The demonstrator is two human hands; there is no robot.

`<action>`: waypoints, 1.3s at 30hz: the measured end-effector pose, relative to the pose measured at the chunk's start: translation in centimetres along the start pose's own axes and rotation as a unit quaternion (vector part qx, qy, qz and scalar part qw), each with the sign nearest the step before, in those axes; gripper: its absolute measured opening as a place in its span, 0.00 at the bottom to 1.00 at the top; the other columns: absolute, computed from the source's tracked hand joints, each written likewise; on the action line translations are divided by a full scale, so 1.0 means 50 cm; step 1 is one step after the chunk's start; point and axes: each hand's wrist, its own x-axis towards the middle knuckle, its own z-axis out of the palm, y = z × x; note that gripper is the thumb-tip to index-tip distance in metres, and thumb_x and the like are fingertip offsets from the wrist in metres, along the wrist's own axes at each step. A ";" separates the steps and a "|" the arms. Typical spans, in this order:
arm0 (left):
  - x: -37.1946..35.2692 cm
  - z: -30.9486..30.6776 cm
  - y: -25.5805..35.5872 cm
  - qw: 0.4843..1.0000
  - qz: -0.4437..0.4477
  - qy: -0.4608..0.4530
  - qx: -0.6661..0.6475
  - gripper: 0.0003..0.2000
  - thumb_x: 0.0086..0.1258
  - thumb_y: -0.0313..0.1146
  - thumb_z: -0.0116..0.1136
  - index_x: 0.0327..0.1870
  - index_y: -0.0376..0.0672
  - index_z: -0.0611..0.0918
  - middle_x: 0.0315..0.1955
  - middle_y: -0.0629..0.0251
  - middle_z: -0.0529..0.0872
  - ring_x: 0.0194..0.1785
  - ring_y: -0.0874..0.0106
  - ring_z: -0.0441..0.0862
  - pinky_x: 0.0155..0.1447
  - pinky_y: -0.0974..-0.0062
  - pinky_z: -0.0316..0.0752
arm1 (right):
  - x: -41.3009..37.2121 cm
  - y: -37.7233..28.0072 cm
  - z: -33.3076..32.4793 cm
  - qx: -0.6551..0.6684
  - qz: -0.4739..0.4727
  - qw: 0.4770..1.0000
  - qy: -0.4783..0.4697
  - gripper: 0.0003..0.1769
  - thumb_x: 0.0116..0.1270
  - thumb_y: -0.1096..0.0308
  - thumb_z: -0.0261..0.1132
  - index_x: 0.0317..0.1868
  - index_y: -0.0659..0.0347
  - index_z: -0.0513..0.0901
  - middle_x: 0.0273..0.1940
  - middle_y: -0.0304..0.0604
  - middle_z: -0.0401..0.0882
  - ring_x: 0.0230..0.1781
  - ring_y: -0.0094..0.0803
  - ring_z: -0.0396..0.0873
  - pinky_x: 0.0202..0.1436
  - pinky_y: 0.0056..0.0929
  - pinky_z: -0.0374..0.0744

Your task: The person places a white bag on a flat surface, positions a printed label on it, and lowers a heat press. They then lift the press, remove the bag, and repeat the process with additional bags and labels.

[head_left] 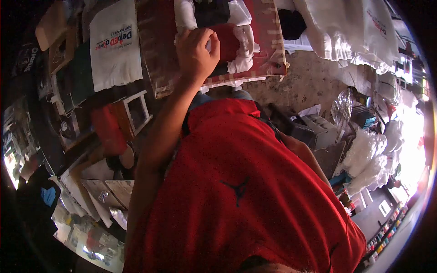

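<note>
My left hand (198, 53) is over a flat, dark red framed panel (159, 54) with pale tape along its edges. Its fingers are curled in toward the thumb, leaving a small ring-shaped gap. What they hold, if anything, I cannot tell. Crumpled white cloth or paper (243, 48) lies on the panel to the right of the hand. Another white strip (184, 13) sits just beyond the knuckles. Between them the surface is dark and red. My right forearm (302, 152) hangs beside my red shirt (255, 159), its hand hidden at the hip.
White printed cloths hang at the left (116, 45) and upper right (350, 27). A grey box (318, 127) and clear plastic bags (366, 152) stand to the right. On the left are a wooden frame (136, 111) and a red object (108, 129).
</note>
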 end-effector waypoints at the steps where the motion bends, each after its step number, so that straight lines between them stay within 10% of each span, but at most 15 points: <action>1: -0.002 0.001 -0.001 1.000 -0.001 0.002 -0.003 0.04 0.60 0.29 0.65 0.31 0.47 0.80 0.28 0.68 0.85 0.35 0.63 0.79 0.41 0.60 0.70 | -0.009 -0.006 0.012 -0.133 -0.039 0.987 0.082 0.37 0.79 0.37 0.44 0.77 0.51 0.62 0.70 0.48 0.71 0.65 0.43 0.76 0.64 0.50 0.79; 12: 0.007 -0.010 0.011 1.000 -0.006 -0.002 0.002 0.04 0.60 0.29 0.65 0.31 0.46 0.80 0.27 0.67 0.85 0.34 0.61 0.80 0.40 0.60 0.70 | 0.000 -0.041 -0.018 -0.361 -0.062 0.921 0.136 0.32 0.82 0.43 0.43 0.76 0.54 0.64 0.62 0.50 0.78 0.54 0.44 0.83 0.52 0.49 0.85; 15: 0.008 -0.010 0.010 1.000 0.002 0.007 0.000 0.04 0.60 0.28 0.65 0.31 0.46 0.80 0.27 0.67 0.85 0.33 0.60 0.79 0.40 0.60 0.70 | -0.023 -0.054 -0.001 -0.233 -0.076 0.962 0.120 0.30 0.82 0.46 0.43 0.73 0.56 0.67 0.59 0.52 0.80 0.46 0.44 0.86 0.45 0.47 0.88; 21: 0.013 -0.018 0.015 1.000 -0.010 -0.006 -0.017 0.04 0.62 0.30 0.66 0.32 0.46 0.82 0.25 0.68 0.83 0.32 0.63 0.79 0.39 0.63 0.72 | -0.005 -0.195 -0.021 -0.696 -0.124 0.704 0.062 0.20 0.72 0.56 0.58 0.56 0.60 0.79 0.44 0.53 0.86 0.44 0.45 0.86 0.44 0.45 0.85; 23: 0.014 -0.025 0.017 0.998 -0.040 -0.019 -0.040 0.05 0.63 0.34 0.67 0.32 0.46 0.83 0.24 0.68 0.82 0.32 0.63 0.80 0.37 0.64 0.75 | -0.075 -0.306 0.163 -0.629 0.052 0.743 0.222 0.16 0.72 0.60 0.60 0.51 0.62 0.82 0.46 0.55 0.85 0.42 0.47 0.86 0.41 0.46 0.85; 24: 0.021 -0.026 0.016 0.999 -0.032 -0.011 -0.034 0.05 0.63 0.34 0.67 0.32 0.46 0.83 0.24 0.68 0.82 0.32 0.63 0.80 0.37 0.64 0.75 | -0.074 -0.333 0.173 -0.782 -0.217 0.556 0.180 0.14 0.71 0.60 0.62 0.48 0.62 0.83 0.42 0.53 0.85 0.39 0.46 0.86 0.40 0.44 0.84; 26: 0.047 -0.031 0.015 0.957 -0.234 -0.070 -0.159 0.06 0.65 0.37 0.68 0.33 0.47 0.85 0.24 0.69 0.83 0.34 0.63 0.82 0.38 0.66 0.76 | -0.104 -0.369 0.265 -0.730 -0.486 0.449 0.171 0.12 0.70 0.61 0.64 0.45 0.60 0.83 0.36 0.50 0.86 0.37 0.44 0.87 0.42 0.42 0.82; 27: 0.078 -0.048 0.016 0.940 -0.272 -0.113 -0.173 0.09 0.65 0.39 0.69 0.39 0.45 0.85 0.32 0.67 0.86 0.41 0.62 0.83 0.46 0.67 0.77 | -0.134 -0.381 0.375 -0.600 -0.500 0.587 0.214 0.12 0.70 0.61 0.64 0.45 0.60 0.83 0.34 0.50 0.86 0.38 0.43 0.87 0.43 0.41 0.81; 29: 0.133 -0.044 0.001 0.980 -0.132 -0.040 -0.143 0.11 0.65 0.39 0.69 0.43 0.44 0.83 0.39 0.64 0.86 0.46 0.60 0.82 0.51 0.65 0.76 | -0.087 -0.416 0.450 -0.492 -0.616 0.599 0.142 0.13 0.70 0.60 0.65 0.46 0.60 0.83 0.37 0.52 0.86 0.38 0.45 0.87 0.43 0.41 0.81; 30: 0.160 -0.043 -0.006 0.994 0.003 0.028 -0.107 0.14 0.65 0.38 0.69 0.47 0.43 0.82 0.46 0.61 0.86 0.51 0.58 0.81 0.56 0.64 0.75 | -0.082 -0.432 0.487 -0.517 -0.630 0.564 0.132 0.13 0.69 0.59 0.65 0.44 0.60 0.82 0.35 0.54 0.85 0.37 0.52 0.86 0.41 0.45 0.81; 34: 0.172 -0.027 -0.018 0.995 0.064 -0.070 0.014 0.27 0.66 0.37 0.66 0.67 0.45 0.74 0.65 0.51 0.75 0.63 0.50 0.74 0.67 0.55 0.69 | 0.090 -0.504 0.495 -0.579 -0.703 0.297 0.288 0.07 0.67 0.63 0.64 0.37 0.57 0.80 0.31 0.52 0.84 0.30 0.52 0.84 0.31 0.51 0.80; 39: 0.169 -0.024 -0.011 0.995 0.024 -0.092 0.031 0.30 0.69 0.42 0.63 0.72 0.50 0.70 0.69 0.50 0.71 0.65 0.49 0.72 0.68 0.53 0.68 | 0.081 -0.497 0.503 -0.536 -0.744 0.292 0.270 0.07 0.65 0.63 0.63 0.35 0.56 0.78 0.28 0.48 0.82 0.28 0.51 0.83 0.29 0.48 0.80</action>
